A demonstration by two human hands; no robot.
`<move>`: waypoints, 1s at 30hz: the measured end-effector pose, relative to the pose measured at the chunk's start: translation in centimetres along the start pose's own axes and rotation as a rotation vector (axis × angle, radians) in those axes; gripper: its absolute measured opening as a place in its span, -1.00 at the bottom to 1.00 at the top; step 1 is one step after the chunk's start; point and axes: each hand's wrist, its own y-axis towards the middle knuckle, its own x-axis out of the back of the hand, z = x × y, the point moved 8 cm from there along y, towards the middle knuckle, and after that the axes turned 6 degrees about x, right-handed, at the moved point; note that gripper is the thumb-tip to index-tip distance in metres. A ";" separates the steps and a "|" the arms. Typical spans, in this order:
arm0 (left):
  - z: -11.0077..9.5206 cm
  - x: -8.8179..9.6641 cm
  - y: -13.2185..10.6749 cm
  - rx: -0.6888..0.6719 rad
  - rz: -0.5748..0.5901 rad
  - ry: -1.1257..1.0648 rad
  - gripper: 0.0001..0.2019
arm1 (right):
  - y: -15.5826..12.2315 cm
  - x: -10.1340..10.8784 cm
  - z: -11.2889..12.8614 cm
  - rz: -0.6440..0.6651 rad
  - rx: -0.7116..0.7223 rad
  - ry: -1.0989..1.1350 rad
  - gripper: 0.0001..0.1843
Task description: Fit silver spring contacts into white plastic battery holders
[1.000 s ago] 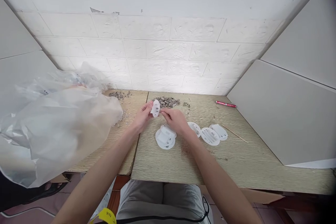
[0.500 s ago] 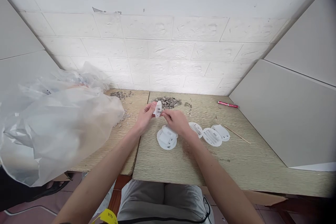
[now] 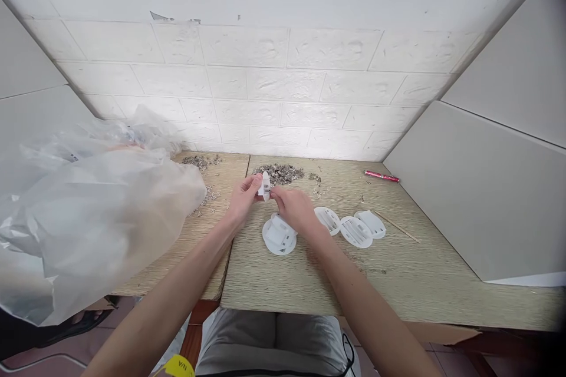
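Together: both hands meet above the counter (image 3: 398,271) on one small white plastic piece (image 3: 264,185), raised near the back wall.
Left hand (image 3: 242,197): fingertips pinch the piece's left edge.
Right hand (image 3: 294,209): fingertips pressed at its right side; whether they hold a small metal part I cannot tell.
Below: a stack of white oval shells (image 3: 278,235) just under the right hand; three more shells (image 3: 351,225) lie to the right.
Behind: a heap of small metal bits (image 3: 280,172).
Left: a clear plastic bag (image 3: 92,212).
Risk: the light pinch could let the piece slip, likely dropping into the loose metal bits or onto the stack.
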 end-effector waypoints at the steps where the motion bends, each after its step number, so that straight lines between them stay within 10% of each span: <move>1: 0.0 0.0 0.0 0.002 -0.001 -0.005 -0.50 | 0.0 0.0 0.0 0.004 0.006 -0.014 -0.67; 12: -0.4 -0.6 -0.3 -0.034 0.026 0.120 -0.47 | -0.1 -0.1 0.6 0.113 0.023 -0.112 -0.71; 30: -1.0 0.0 0.2 -0.114 0.090 0.047 -0.51 | -0.1 0.2 -0.3 -0.105 -0.072 0.223 -0.66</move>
